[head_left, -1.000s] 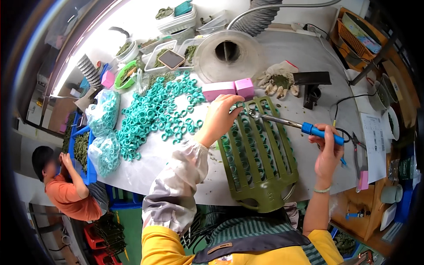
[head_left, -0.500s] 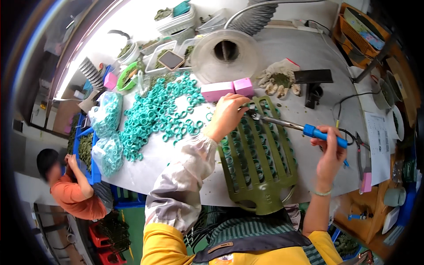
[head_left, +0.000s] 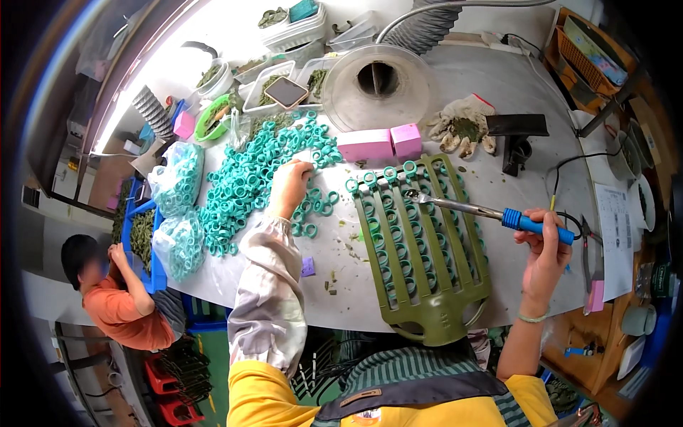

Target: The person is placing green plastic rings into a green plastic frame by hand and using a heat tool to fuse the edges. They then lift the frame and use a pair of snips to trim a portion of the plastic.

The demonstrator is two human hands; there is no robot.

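The bare left hand (head_left: 290,186) is now away from the flat, olive-green slotted rack (head_left: 435,309) and at the pile of small, round teal rings (head_left: 238,196). A little purple block (head_left: 307,267) now shows.

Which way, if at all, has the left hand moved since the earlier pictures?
Yes: judged against the long pink block, the left hand has moved left, from the green rack to the teal rings.

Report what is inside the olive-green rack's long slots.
Rows of small teal rings, partly covered by bars of the olive-green rack. The blue-handled metal tool also hides part. Anything directly beneath the bars is hidden.
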